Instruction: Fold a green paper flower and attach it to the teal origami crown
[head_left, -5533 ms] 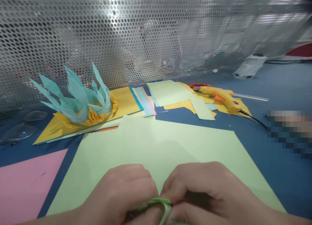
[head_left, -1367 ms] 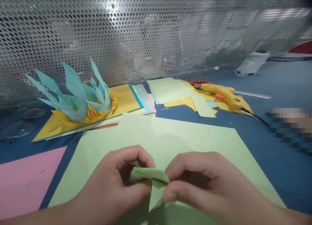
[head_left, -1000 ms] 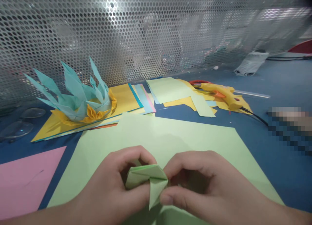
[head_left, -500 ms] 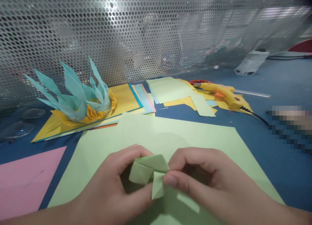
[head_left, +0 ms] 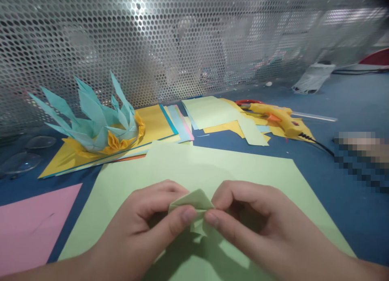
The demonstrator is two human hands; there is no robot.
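Note:
A small piece of folded light green paper [head_left: 194, 200] is held between my two hands, just above a large light green sheet [head_left: 219, 163]. My left hand [head_left: 152, 216] pinches its left side, with the thumb pressed on the front fold. At the right corner, the thumb and forefinger of my right hand [head_left: 252, 216] grip the paper. A flap hangs below the pinched edge, partly in shadow. The fingers behind the paper are partly hidden.
A blue and orange folded-paper model [head_left: 100, 123] stands on yellow sheets [head_left: 154, 119] at the left. Pink paper [head_left: 36, 220] and glasses [head_left: 22, 161] lie nearby. Behind green offcuts [head_left: 209, 112] rests a yellow glue gun [head_left: 273, 112]. A perforated metal panel [head_left: 194, 41] borders the back.
My left thumb has moved up onto the front of the folded paper, pressing its left flap, which showed before. The paper has tilted, its peak now pointing up. My right hand keeps its pinch.

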